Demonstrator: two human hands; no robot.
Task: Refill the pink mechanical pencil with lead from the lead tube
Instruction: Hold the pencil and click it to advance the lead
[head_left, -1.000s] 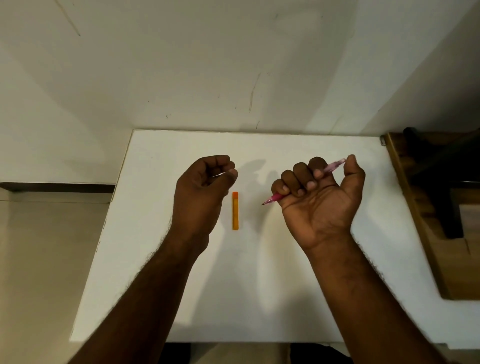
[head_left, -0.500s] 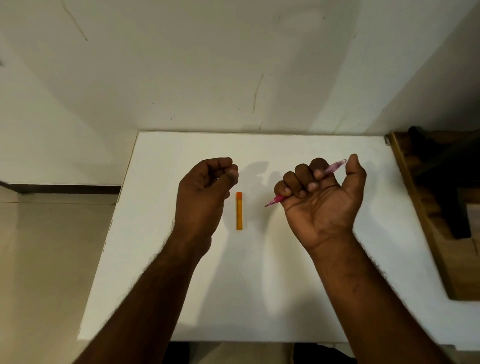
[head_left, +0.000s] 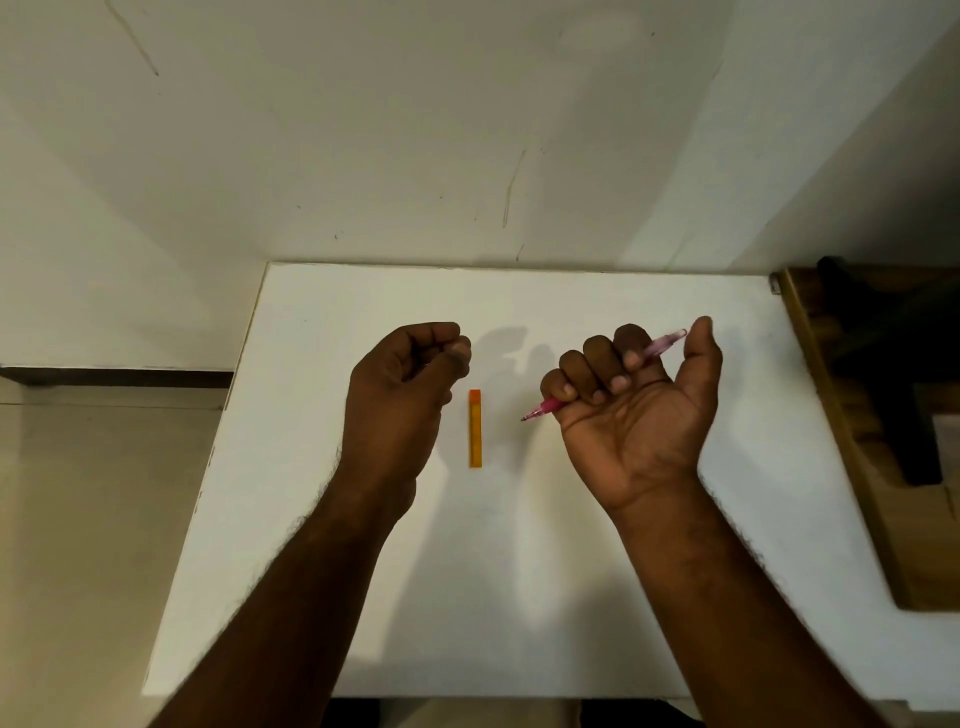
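The right hand is closed in a fist around the pink mechanical pencil. The four fingers wrap the barrel; the thumb stands up, near the rear end. The translucent pink rear end projects from the fist toward the thumb; the darker pink tip cone projects from the other side of the fist, pointing left and down, clear of the table.

The left hand is raised beside it, curled narrow, with the thumb pressed against the forefinger in a pinch. Whether the pinch contains anything, such as a cap or a lead, cannot be determined: the contents are hidden.

The lead tube lies flat on the table between the two hands, just beside the left hand and apart from both. It is a slim, rectangular orange case, apparently rigid plastic, with one end section slightly different in tone.

Step assessment: the pencil is secured and presented rear end up; the lead tube appears untouched. The refill itself is probably not yet begun.

Next move, as judged: the left hand must lower to the tube, lift it and open it. Lead is thin and brittle, so a light pinch is required.

The table surface is matte white and smooth. A dark wooden furniture piece stands at the table's right edge.
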